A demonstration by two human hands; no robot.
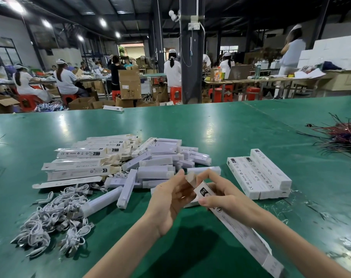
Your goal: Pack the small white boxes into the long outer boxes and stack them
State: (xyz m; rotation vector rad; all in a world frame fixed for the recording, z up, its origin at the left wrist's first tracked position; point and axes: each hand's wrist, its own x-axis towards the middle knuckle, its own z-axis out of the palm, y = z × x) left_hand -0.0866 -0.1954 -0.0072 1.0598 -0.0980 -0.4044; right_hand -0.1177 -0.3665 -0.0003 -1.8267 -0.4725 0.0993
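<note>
While the right hand [226, 197] grips the long outer box [240, 229] just above the table [190, 127], the left hand [170, 199] holds its far end; the flap [190, 177] should, I judge, be tucked squarely without crushing the corners

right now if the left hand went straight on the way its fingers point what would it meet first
The open end flap of the long outer box that the right hand grips. Fingertips of the left hand look almost on it, though depth is unclear.
</note>
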